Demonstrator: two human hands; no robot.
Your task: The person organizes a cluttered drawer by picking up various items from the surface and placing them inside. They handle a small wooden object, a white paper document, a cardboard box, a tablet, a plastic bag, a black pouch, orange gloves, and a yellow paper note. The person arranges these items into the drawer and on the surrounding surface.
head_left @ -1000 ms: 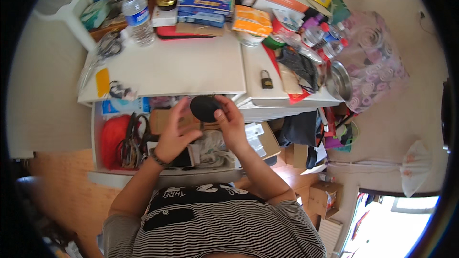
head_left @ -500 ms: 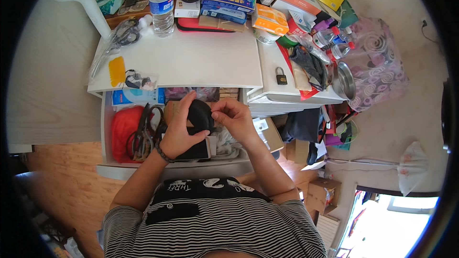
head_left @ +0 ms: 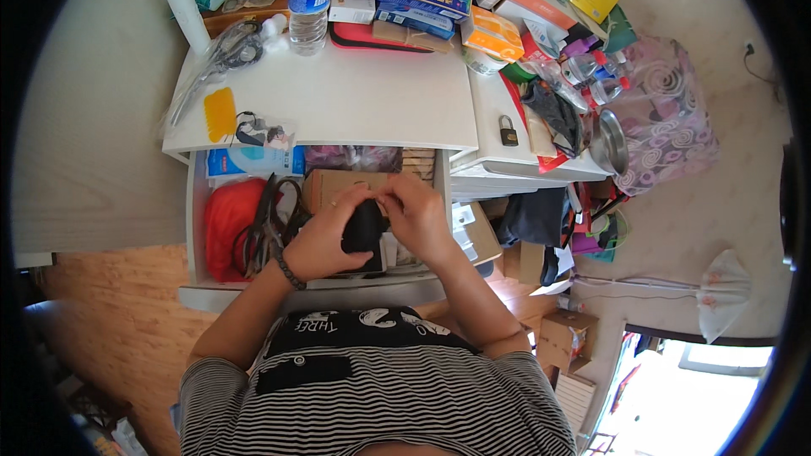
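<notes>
Above the open drawer (head_left: 321, 299), my left hand (head_left: 321, 241) is curled around a small, rounded black case (head_left: 363, 226). The fingers and thumb of my right hand (head_left: 417, 211) pinch its upper right edge; what exactly lies between those fingertips is too small to make out. Beneath my hands in the drawer is a brown cardboard box (head_left: 334, 184). Left of it lie dark straps (head_left: 269, 228) and a red cloth-like bundle (head_left: 226, 232). Part of the drawer's contents is hidden by my hands.
On the white desktop (head_left: 338, 101) are a yellow comb-like piece (head_left: 220, 114), a plastic bag with a dark coiled item (head_left: 236, 51) and a water bottle (head_left: 310, 4). Boxes crowd the back. A padlock (head_left: 508, 131) and a metal bowl (head_left: 608, 142) lie on the right.
My hands have come closer together, and the left fingers now reach over the top of the black case, covering more of it. The view has shifted slightly.
</notes>
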